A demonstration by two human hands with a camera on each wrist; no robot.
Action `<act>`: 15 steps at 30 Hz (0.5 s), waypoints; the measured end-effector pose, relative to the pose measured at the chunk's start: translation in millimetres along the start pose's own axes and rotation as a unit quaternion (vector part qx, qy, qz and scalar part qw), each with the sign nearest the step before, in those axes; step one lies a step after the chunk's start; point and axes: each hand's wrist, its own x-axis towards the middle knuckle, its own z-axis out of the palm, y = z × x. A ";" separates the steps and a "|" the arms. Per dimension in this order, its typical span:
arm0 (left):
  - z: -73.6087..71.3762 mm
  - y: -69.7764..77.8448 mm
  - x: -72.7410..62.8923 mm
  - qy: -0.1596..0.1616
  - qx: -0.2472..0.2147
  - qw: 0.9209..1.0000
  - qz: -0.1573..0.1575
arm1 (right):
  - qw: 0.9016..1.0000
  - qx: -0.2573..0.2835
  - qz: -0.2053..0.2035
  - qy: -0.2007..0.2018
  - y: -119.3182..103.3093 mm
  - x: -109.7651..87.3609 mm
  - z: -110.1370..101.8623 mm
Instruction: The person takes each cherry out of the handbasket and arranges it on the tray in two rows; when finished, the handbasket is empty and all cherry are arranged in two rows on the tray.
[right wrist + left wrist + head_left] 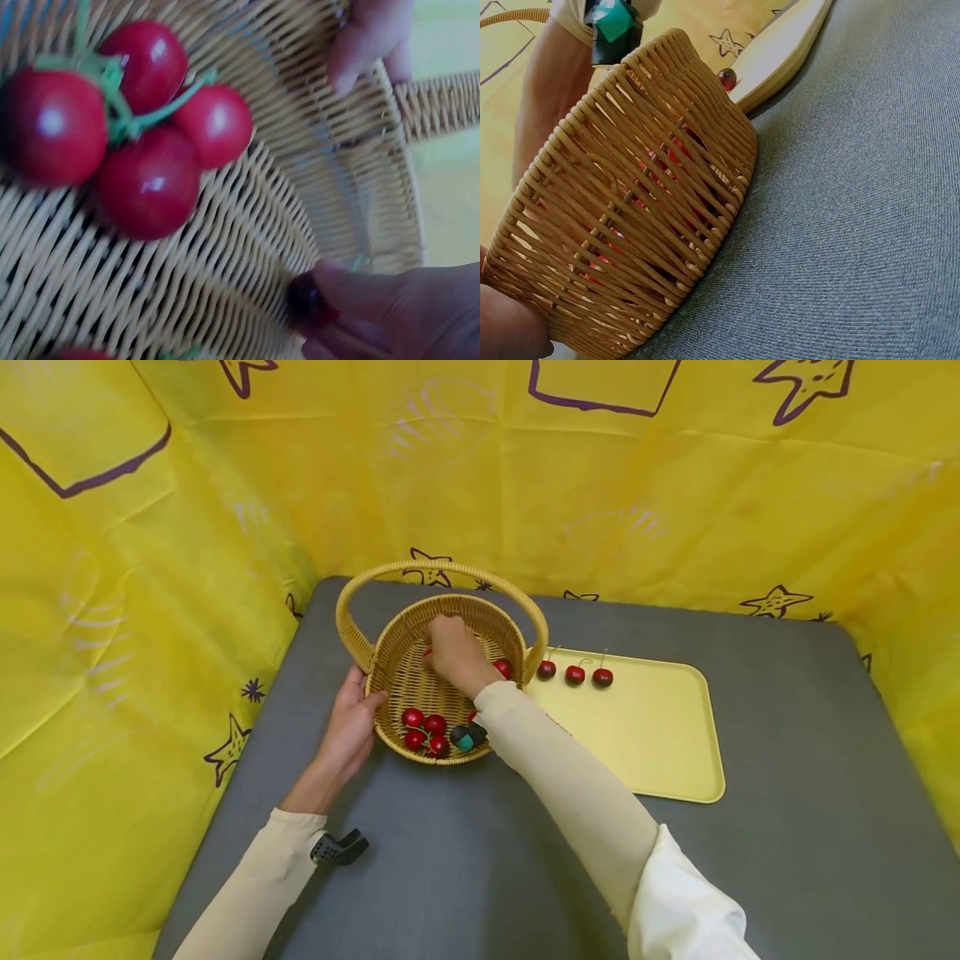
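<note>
My left hand (352, 718) grips the left rim of a round wicker basket (442, 603), thumb over the edge. Inside the basket, my right hand (456, 653) pinches a dark red cherry (304, 300) between thumb and fingers, near the woven wall. A bunch of shiny red cherry tomatoes (150, 184) on green stems lies on the basket floor, towards the near side. Another red fruit (502, 668) sits by the basket's right wall, partly hidden by my right arm. The left wrist view shows only glimpses of red through the weave.
To the right lies a pale yellow tray (645, 735) with three stemmed cherries (575, 675) in a row near its far edge. The basket's tall handle (442, 565) arches over its far side. A yellow patterned cloth (480, 485) hangs behind the grey table (435, 860).
</note>
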 end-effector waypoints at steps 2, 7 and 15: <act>-0.2 -0.1 -0.6 0.003 0.001 1.000 -0.002 | 1.000 0.015 -0.001 -0.001 4.9 1.1 -0.2; 0.7 0.0 -1.1 0.003 0.000 1.000 -0.005 | 0.998 0.031 -0.042 -0.023 15.3 0.8 -3.7; 1.7 0.3 -0.5 0.007 0.007 1.000 -0.003 | 0.991 -0.004 -0.104 -0.080 22.2 -2.3 -8.0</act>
